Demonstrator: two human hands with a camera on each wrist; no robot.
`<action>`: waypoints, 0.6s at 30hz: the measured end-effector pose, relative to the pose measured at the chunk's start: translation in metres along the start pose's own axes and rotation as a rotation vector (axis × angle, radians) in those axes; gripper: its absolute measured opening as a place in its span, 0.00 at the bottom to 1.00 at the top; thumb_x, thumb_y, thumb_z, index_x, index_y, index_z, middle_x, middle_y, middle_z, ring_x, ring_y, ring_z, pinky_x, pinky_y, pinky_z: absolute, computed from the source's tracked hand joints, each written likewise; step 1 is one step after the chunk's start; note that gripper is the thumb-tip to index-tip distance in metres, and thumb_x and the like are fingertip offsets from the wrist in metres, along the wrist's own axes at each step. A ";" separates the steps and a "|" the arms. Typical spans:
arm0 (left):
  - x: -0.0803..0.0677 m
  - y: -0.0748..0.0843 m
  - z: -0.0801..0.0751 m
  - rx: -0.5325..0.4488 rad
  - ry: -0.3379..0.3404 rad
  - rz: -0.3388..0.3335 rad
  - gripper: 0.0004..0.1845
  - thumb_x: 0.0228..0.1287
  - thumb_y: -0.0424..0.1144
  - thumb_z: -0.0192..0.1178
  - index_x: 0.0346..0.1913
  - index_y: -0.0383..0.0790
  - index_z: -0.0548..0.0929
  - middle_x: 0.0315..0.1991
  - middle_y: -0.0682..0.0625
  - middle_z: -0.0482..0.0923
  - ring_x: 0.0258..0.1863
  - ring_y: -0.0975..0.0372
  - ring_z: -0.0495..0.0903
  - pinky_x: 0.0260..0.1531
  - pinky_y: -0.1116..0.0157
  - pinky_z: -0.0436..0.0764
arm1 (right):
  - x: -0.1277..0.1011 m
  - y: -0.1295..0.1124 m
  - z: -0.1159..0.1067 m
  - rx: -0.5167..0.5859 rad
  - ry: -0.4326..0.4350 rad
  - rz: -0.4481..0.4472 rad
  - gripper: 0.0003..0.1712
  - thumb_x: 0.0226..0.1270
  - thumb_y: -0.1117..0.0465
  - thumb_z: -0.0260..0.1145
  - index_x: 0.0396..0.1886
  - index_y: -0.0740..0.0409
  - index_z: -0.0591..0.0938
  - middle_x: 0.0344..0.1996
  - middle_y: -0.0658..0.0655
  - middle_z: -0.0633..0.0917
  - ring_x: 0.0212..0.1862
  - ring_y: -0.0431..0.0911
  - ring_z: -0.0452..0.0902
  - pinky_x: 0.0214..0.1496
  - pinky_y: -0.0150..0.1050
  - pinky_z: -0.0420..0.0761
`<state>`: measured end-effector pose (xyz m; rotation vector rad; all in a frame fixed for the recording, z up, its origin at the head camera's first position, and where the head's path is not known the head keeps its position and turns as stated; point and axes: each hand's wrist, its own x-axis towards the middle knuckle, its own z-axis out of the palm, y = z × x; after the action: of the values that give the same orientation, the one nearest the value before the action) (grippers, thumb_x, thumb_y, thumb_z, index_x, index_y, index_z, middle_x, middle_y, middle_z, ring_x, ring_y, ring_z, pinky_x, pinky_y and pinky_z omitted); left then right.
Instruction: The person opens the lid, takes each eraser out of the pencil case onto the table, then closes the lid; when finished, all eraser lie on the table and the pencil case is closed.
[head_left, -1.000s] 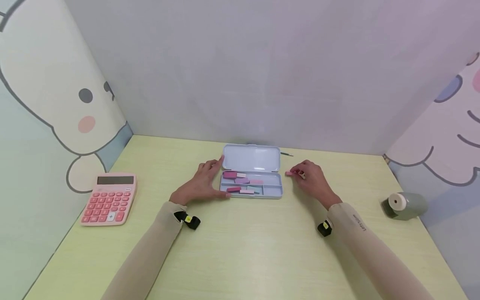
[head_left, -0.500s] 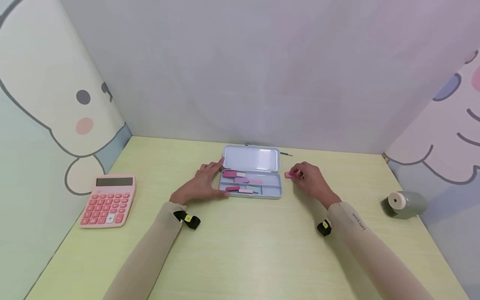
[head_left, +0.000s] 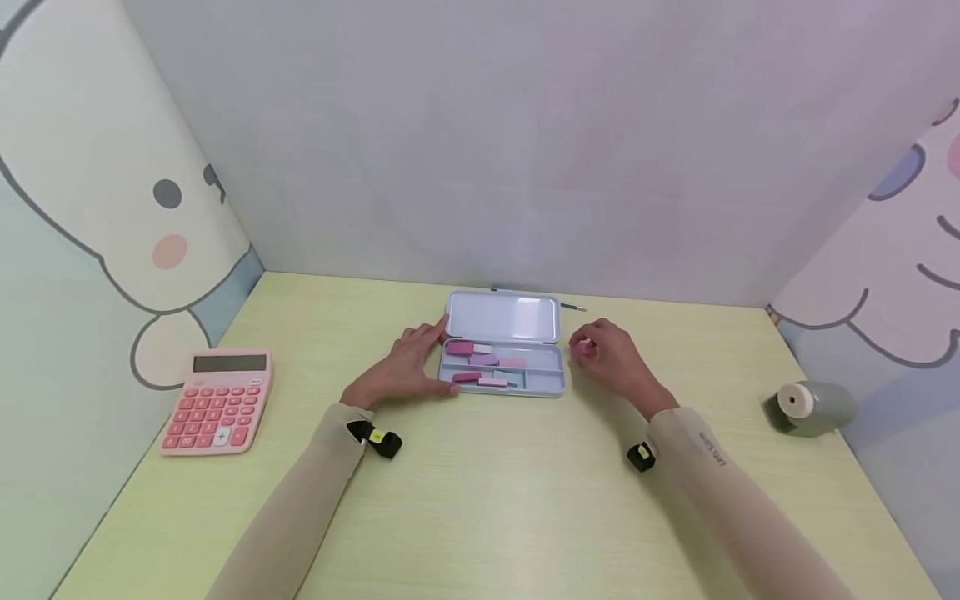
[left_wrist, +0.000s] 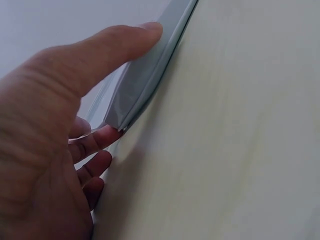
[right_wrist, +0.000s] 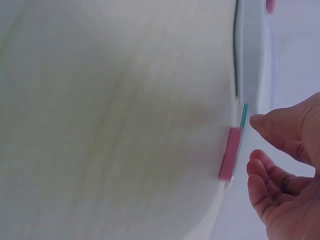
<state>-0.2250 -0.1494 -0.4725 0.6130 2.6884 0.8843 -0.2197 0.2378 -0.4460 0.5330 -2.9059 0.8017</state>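
While my left hand (head_left: 405, 367) braces the open pale-blue metal pencil case (head_left: 504, 353) with straight fingers, my right hand (head_left: 607, 354) pinches a small pink rectangular eraser (head_left: 578, 351) just right of the case's right rim.

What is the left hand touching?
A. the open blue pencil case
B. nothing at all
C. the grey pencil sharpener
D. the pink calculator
A. The left hand rests against the left end of the open pencil case, thumb on its near edge and fingers by the lid corner; the calculator and the sharpener lie far off.
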 end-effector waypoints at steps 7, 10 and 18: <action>0.000 -0.001 0.001 -0.001 -0.006 -0.009 0.71 0.53 0.66 0.78 0.90 0.57 0.39 0.85 0.45 0.57 0.81 0.44 0.57 0.82 0.35 0.60 | 0.003 -0.030 0.001 0.057 -0.055 -0.026 0.10 0.71 0.69 0.70 0.49 0.63 0.90 0.47 0.63 0.89 0.47 0.56 0.84 0.55 0.54 0.86; 0.000 -0.001 0.001 0.002 -0.007 -0.009 0.72 0.53 0.66 0.78 0.90 0.57 0.39 0.85 0.44 0.57 0.81 0.44 0.56 0.81 0.34 0.61 | 0.007 -0.041 0.004 0.063 -0.111 -0.019 0.11 0.72 0.67 0.70 0.51 0.63 0.90 0.46 0.60 0.91 0.47 0.53 0.84 0.56 0.52 0.86; -0.002 0.000 0.001 -0.001 -0.007 -0.006 0.72 0.53 0.66 0.78 0.90 0.56 0.39 0.85 0.44 0.57 0.81 0.44 0.57 0.81 0.34 0.61 | 0.018 -0.061 0.015 0.055 -0.185 -0.027 0.14 0.74 0.65 0.71 0.55 0.65 0.91 0.43 0.59 0.92 0.43 0.49 0.83 0.51 0.44 0.86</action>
<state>-0.2232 -0.1498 -0.4732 0.6061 2.6821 0.8811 -0.2145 0.1760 -0.4268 0.6844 -3.0428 0.8751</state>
